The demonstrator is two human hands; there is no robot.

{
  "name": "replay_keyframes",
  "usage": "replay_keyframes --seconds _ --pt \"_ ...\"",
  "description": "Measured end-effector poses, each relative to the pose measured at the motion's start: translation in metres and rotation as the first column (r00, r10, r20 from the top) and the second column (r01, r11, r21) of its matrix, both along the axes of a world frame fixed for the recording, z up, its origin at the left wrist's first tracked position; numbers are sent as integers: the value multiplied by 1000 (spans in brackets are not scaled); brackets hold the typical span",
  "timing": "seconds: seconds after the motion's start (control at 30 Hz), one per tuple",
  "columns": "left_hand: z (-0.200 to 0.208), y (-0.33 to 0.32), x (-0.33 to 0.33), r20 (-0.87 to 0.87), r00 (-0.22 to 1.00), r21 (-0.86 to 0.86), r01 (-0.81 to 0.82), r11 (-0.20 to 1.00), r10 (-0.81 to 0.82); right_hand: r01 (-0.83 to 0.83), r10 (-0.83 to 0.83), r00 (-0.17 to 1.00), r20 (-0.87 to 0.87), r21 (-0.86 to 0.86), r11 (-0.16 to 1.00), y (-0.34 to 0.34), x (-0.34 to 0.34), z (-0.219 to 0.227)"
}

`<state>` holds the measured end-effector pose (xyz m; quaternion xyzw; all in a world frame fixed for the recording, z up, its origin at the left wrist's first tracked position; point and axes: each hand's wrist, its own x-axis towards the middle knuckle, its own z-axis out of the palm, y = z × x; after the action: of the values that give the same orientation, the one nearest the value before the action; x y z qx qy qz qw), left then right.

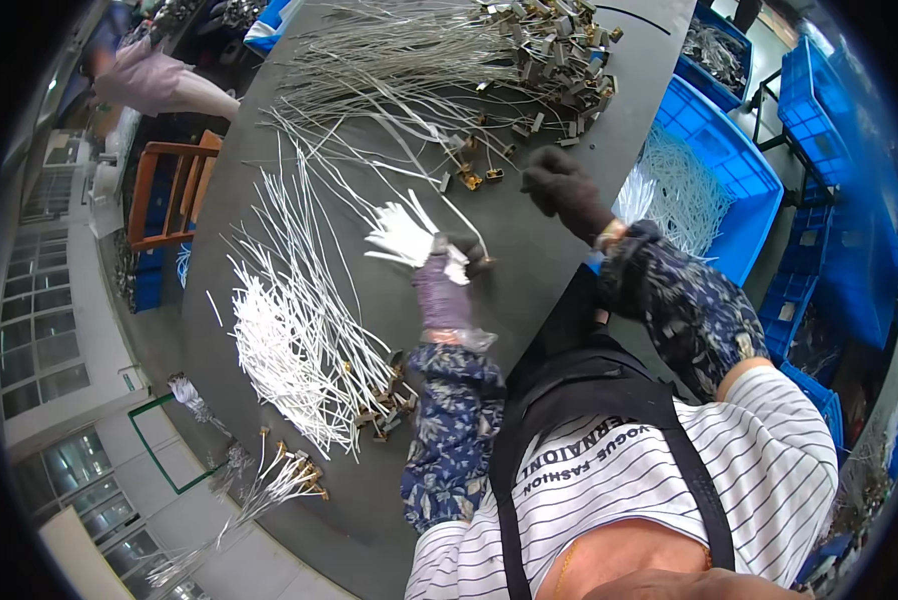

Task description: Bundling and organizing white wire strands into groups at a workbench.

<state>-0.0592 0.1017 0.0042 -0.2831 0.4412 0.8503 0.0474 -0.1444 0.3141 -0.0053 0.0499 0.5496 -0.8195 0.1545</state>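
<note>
My left hand (452, 268), in a purple and dark glove, is closed round a bunch of short white tubes (399, 232) above the grey table (529, 290). Their ends fan out past the fingers toward the far left. To the right, my right hand (564, 190) wears a dark glove with the fingers curled in; what they hold, if anything, is hidden. Just beyond the hands lie a few wires with small brass-coloured metal ends (474, 175). A large heap of white-sleeved wires (289, 350) with metal ends is spread left of my left arm.
Thin wires with boxy metal ends (559, 70) cover the table's far end. A blue crate (759, 200) of clear strands stands at the right edge. Another wire bundle (289, 475) lies near left. A wooden chair (174, 190) and another person (149, 80) are beyond the left edge.
</note>
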Motion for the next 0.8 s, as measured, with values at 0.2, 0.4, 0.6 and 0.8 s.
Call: replay_keyframes --seconds 0.2,0.4,0.6,0.8 --pt "-13 100 -36 -85 988 358 154 921 -132 50 -50 992 117 4 999 45 76 39" --pt "-33 110 -68 9 1000 477 -24 879 22 -283 206 939 275 281 917 152 184 57" --pt "-47 115 -69 12 1000 188 19 982 -21 -415 -122 750 650 606 679 283 326 -30" --pt "13 75 -91 -288 950 22 -119 993 120 -413 -102 668 737 482 773 287 319 -25"
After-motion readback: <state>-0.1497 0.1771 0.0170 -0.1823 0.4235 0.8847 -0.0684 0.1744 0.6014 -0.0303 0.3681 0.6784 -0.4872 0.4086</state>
